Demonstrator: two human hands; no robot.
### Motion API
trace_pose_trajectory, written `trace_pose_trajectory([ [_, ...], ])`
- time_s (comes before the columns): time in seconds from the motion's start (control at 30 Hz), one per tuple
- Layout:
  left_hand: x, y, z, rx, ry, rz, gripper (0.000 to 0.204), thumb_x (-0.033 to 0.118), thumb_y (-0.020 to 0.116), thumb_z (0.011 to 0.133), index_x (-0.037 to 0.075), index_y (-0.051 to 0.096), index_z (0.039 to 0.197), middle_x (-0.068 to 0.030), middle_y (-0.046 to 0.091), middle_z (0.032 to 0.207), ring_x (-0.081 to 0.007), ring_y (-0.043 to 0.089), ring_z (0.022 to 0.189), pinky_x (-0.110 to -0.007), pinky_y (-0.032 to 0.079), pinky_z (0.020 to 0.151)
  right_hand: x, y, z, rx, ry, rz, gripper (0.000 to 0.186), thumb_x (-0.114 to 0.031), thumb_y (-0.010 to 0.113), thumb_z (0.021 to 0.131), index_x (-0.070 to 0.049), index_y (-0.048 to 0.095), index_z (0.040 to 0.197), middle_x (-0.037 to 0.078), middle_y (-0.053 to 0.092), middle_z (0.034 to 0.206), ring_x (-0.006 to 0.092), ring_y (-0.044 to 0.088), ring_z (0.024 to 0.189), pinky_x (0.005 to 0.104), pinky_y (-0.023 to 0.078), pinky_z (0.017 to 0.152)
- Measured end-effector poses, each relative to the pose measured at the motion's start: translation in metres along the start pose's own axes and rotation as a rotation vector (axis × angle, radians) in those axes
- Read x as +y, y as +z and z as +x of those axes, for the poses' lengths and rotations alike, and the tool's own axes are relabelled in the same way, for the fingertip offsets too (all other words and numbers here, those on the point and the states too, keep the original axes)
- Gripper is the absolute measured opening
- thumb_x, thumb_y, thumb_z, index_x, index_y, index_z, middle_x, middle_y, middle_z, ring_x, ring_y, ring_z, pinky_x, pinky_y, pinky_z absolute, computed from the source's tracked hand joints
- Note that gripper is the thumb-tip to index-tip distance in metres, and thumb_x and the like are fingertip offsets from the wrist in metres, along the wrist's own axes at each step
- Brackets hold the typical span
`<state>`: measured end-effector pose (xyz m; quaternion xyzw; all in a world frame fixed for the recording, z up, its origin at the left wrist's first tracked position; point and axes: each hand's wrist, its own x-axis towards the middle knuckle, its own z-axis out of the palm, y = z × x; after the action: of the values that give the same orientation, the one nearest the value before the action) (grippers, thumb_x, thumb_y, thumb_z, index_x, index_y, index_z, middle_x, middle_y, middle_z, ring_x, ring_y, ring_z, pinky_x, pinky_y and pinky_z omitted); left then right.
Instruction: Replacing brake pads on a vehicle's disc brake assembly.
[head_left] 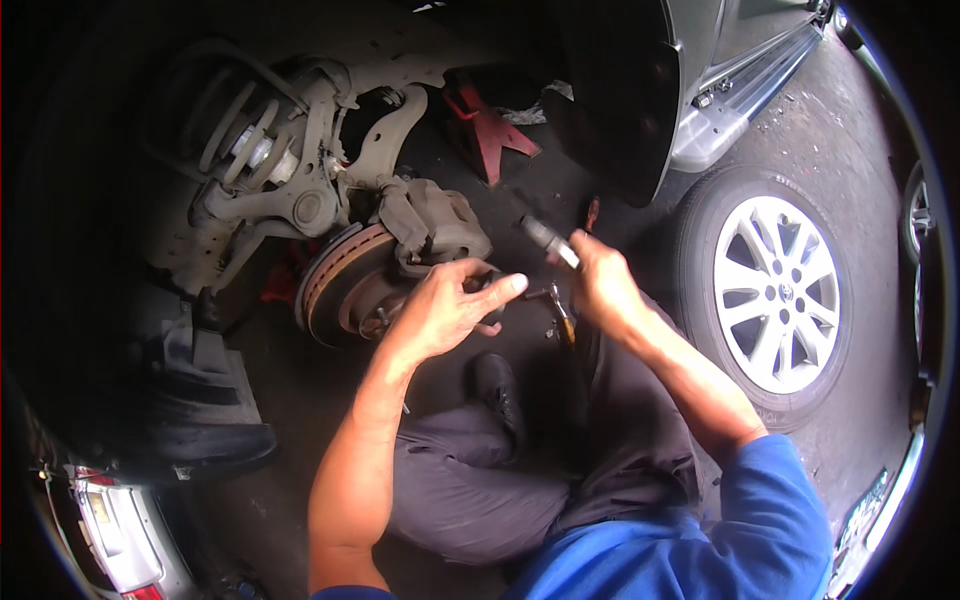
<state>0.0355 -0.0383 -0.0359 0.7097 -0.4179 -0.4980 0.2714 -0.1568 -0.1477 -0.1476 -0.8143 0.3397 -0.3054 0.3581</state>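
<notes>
Here the right hand [606,280] grips a tool [551,242] angled toward 10 o'clock; at 9, the left hand [447,305] curls, contents unclear.

From where I stand I count two bare hands at work, one left hand [440,312] and one right hand [606,285], with one blurred tool [549,241] in the right. There's one brake disc [340,275], one caliper [438,222] and one coil spring [228,125]. On the floor [640,238] I make out one red jack stand [490,135], one ratchet [563,313] with a yellow handle, and one red-handled piece [592,213]. I see two wheels: one silver-spoked wheel [783,292] lying close by, and one partly visible wheel [917,210] at the far right. One dark shoe [496,390] shows.
</notes>
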Motion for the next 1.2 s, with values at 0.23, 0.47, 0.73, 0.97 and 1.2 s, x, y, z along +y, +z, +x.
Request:
trace_pose_trajectory([
  [0.23,-0.009,-0.006,-0.003,0.066,0.136,0.069,0.053,0.039,0.076,0.089,-0.003,0.061,0.118,-0.0033,0.063,0.079,-0.0096,0.059,0.070,-0.026,0.049,0.066,0.121,-0.015,0.025,-0.422,0.418,-0.475,0.041,-0.035,0.058,0.099,0.005,0.066,0.104,0.028,0.070,0.095,0.0416,0.071,0.090,0.0489,0.057,0.076],
  [0.47,-0.001,-0.003,-0.007,0.101,0.119,0.194,0.058,0.037,0.079,0.086,-0.002,0.061,0.124,-0.0063,0.064,0.085,-0.0139,0.059,0.075,-0.031,0.050,0.074,0.208,0.014,0.007,-0.662,0.736,-0.249,0.054,-0.041,0.058,0.099,0.013,0.066,0.096,0.028,0.068,0.080,0.0372,0.073,0.075,0.0468,0.057,0.066],
  [0.73,-0.004,0.003,-0.012,0.074,0.074,0.198,0.056,0.033,0.081,0.085,-0.001,0.061,0.124,-0.0062,0.063,0.086,-0.0132,0.059,0.076,-0.029,0.050,0.073,0.234,0.055,-0.031,-0.287,0.679,-0.292,0.054,-0.042,0.060,0.097,0.008,0.064,0.116,0.028,0.067,0.104,0.0365,0.069,0.096,0.0502,0.056,0.086],
  [0.97,-0.008,0.001,-0.013,0.110,0.098,0.099,0.052,0.024,0.081,0.085,-0.002,0.060,0.125,-0.0083,0.060,0.110,-0.0135,0.061,0.092,-0.029,0.054,0.080,0.198,0.017,-0.073,-0.148,0.511,-0.114,0.045,-0.035,0.059,0.098,0.003,0.064,0.123,0.030,0.065,0.110,0.0453,0.061,0.112,0.0449,0.049,0.096],
  [1.2,0.003,0.010,0.000,0.140,0.134,0.318,0.058,0.021,0.086,0.078,0.002,0.060,0.126,-0.0092,0.061,0.116,-0.0178,0.065,0.092,-0.033,0.054,0.082,0.095,-0.030,-0.076,-0.151,0.561,0.439,0.041,-0.031,0.062,0.098,0.002,0.065,0.122,0.022,0.072,0.106,0.0307,0.069,0.103,0.0384,0.052,0.091],
])
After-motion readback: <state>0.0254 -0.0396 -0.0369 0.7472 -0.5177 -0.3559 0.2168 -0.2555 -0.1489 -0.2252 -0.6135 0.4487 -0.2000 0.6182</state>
